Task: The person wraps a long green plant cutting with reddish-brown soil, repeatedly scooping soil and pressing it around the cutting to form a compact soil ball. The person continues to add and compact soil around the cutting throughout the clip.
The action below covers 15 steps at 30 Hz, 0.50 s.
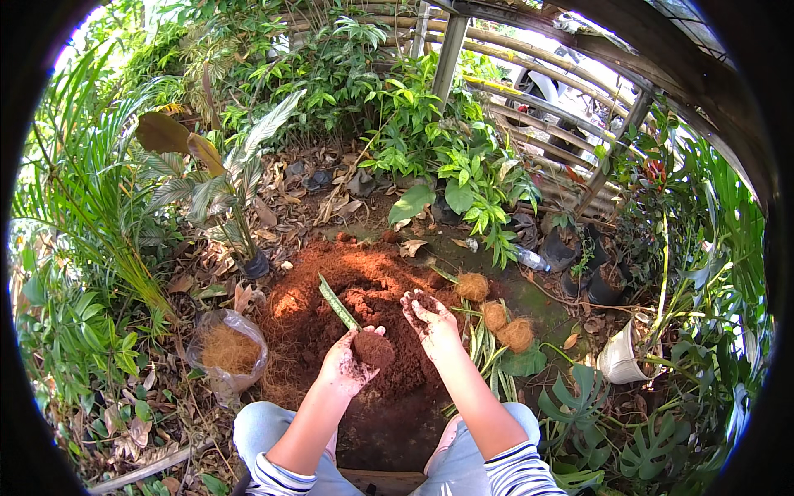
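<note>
My left hand holds a round ball of reddish-brown soil. From it a stiff, mottled green leaf cutting, like a snake plant's, slants up and to the left. My right hand hovers to the right, palm up with fingers apart and curled, soil stuck to the skin and nothing gripped. Beneath both hands spreads a heap of loose red-brown soil. Right of the heap lie fibre-wrapped balls, one with a leaf extending from it, beside a bundle of long variegated leaves.
A clear plastic bag of brown coconut-like fibre stands at left. A potted striped-leaf plant rises behind it. At right are a plastic bottle, black nursery bags and a tipped white pot. A bamboo fence runs behind.
</note>
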Tool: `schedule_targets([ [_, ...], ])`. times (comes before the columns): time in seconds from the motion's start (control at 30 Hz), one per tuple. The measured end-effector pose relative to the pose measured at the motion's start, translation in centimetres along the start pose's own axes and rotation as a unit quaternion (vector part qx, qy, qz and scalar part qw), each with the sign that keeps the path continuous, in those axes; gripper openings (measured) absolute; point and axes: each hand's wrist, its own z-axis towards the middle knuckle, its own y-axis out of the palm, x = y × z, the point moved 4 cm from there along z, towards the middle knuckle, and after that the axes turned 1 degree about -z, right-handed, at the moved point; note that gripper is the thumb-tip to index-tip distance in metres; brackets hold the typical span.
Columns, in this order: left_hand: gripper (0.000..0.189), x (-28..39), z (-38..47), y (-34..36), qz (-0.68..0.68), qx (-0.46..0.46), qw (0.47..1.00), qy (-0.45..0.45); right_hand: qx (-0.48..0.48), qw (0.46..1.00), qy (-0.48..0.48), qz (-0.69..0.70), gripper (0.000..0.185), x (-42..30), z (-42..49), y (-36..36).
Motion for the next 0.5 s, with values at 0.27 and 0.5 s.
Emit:
schedule_targets([
  [0.27, 0.024, 0.02, 0.04, -0.02, -0.001, -0.006, 1.000, -0.006, 0.004, 0.999, -0.031, -0.022, 0.029, 0.07, 0.35, -0.21],
  [0.5, 0.024, -0.06, 0.29, -0.09, -0.008, 0.002, 1.000, -0.001, -0.025, 0.999, -0.027, 0.014, 0.028, 0.14, 0.53, -0.12],
])
